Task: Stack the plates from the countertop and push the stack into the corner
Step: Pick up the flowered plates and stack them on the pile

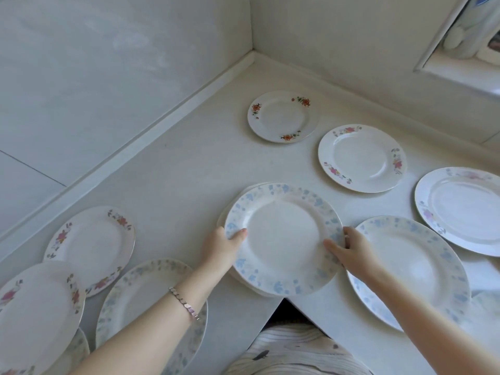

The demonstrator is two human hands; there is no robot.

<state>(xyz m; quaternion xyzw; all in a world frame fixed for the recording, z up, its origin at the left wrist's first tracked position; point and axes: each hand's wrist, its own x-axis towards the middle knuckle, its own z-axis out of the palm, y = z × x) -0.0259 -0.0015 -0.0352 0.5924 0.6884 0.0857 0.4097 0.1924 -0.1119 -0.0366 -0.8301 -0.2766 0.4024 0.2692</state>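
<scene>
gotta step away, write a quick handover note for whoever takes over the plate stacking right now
Left hand and right hand grip opposite rims of the blue-patterned plate, topping a small stack at the counter's front edge.
Done: a few plates stacked.
Left: loose plates remain, namely the small orange-flower plate nearest the corner, pink-flower plate, two more at right, four or so at left. Gather all, then push the stack into the corner.

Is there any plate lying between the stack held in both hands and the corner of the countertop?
Yes. The small plate with orange flowers lies on the countertop roughly between the stack and the corner.
</scene>
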